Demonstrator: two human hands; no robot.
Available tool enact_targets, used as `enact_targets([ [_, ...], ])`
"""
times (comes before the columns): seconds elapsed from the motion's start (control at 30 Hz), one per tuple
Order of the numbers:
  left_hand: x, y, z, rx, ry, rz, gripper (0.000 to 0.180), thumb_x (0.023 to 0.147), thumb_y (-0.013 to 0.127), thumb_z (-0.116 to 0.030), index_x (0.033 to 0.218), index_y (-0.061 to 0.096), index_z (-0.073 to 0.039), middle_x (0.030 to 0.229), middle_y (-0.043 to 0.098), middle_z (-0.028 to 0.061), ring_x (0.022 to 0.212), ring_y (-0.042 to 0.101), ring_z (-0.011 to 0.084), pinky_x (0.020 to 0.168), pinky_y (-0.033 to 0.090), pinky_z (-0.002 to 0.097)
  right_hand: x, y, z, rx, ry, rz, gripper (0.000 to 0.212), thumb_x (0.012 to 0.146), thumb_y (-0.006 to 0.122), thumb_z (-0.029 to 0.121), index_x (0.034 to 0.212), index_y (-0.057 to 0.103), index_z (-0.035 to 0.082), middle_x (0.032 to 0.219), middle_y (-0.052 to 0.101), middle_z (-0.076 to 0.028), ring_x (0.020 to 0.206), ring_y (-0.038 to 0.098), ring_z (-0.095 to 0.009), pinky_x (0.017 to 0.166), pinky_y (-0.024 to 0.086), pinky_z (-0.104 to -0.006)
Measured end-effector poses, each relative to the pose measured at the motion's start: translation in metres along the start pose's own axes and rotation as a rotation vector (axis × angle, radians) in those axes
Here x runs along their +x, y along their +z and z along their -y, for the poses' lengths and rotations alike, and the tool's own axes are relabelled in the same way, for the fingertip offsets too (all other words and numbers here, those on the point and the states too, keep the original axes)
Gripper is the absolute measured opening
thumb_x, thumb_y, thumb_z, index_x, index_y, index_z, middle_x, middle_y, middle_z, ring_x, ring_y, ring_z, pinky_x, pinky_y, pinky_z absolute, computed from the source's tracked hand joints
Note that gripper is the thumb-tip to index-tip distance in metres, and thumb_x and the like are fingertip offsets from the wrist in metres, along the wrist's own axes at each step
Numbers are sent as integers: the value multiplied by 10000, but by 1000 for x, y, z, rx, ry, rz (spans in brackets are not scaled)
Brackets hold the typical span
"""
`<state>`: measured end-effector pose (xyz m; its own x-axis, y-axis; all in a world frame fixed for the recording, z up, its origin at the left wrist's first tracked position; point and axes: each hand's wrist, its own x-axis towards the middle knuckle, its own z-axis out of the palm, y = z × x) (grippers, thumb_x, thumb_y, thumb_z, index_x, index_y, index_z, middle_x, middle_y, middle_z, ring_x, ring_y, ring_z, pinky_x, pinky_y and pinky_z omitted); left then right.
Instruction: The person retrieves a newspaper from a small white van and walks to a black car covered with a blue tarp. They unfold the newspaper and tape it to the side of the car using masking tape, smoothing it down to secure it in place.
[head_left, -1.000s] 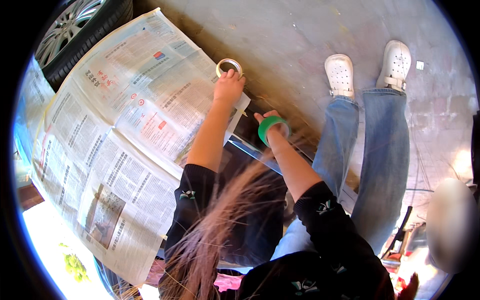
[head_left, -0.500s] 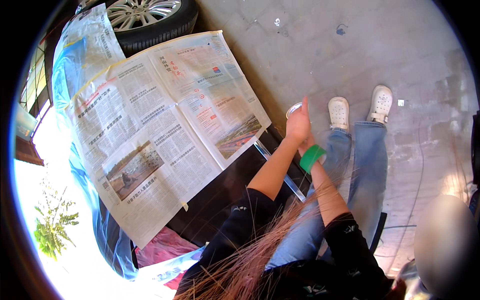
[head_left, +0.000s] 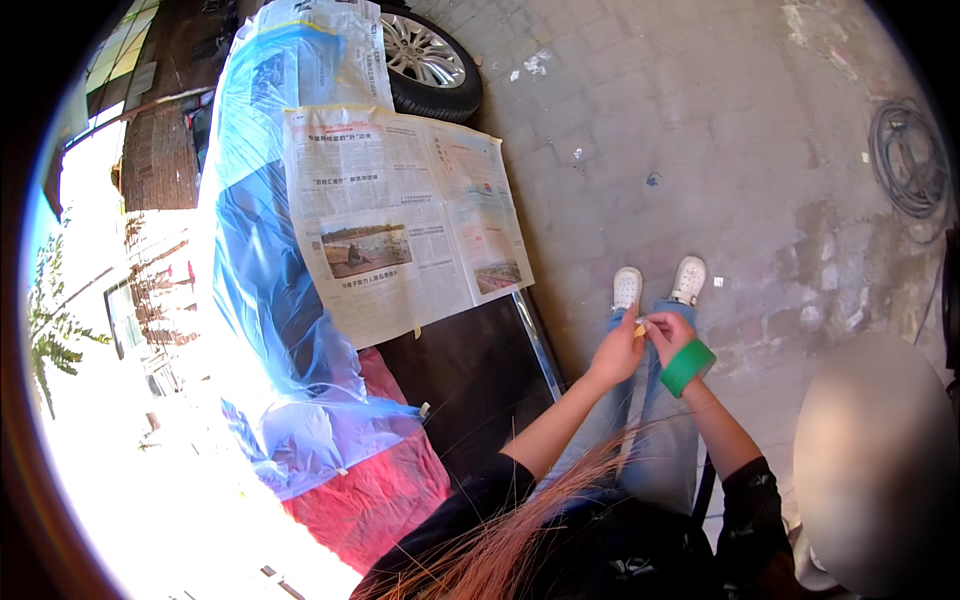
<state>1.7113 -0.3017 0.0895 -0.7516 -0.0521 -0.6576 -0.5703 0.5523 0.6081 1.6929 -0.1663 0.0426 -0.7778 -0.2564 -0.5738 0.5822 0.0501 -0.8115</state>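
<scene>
My two hands meet in front of my legs. My left hand is closed, thumb up, and a small yellowish piece shows at its fingertips; it could be tape, but it is too small to be sure. The fingers of my right hand pinch at the same piece. Around my right wrist sits a wide green band, like a roll of tape. To the left, printed newspaper covers part of a dark car panel, with a small tab of tape at its lower edge.
Blue plastic film and a red cloth drape the car beyond the newspaper. A wheel stands at the far end. My white clogs are on the grey paved floor. A coiled hose or cable lies far right.
My view has shifted, showing more of the car and floor. My hands have come together at the fingertips. A round, pale-rimmed thing by my left hand no longer shows.
</scene>
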Motion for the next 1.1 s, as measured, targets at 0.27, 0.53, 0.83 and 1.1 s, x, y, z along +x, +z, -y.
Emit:
enact_targets([
  [0.27,-119,-80,-113,-279,3,7,394,941,484,-74,1324,413,-17,833,659,153,822,667,310,749,504,357,-67,-11,124,-137,-227,135,44,897,606,41,891,601,-2,844,612,-54,716,621,-113,647,486,-242],
  [0.53,-205,-84,-68,91,-86,-413,113,948,502,-145,1022,542,-68,694,657,89,640,663,267,586,492,351,-142,51,152,-174,-384,283,51,874,618,35,863,581,1,821,576,-72,679,594,-151,630,482,-271],
  [0.83,-233,-95,9,-871,-344,-738,124,970,520,-162,908,587,-78,652,604,13,461,486,76,434,351,228,-178,110,160,-187,-580,432,91,828,654,15,856,568,2,843,564,-103,692,603,-222,621,488,-312],
  [1.1,-186,-174,25,-766,-247,-974,454,977,418,-25,1423,379,-101,794,538,-6,570,420,34,517,368,188,-60,139,159,277,-293,555,65,877,609,5,913,555,6,890,561,-46,801,587,-121,754,479,-256],
])
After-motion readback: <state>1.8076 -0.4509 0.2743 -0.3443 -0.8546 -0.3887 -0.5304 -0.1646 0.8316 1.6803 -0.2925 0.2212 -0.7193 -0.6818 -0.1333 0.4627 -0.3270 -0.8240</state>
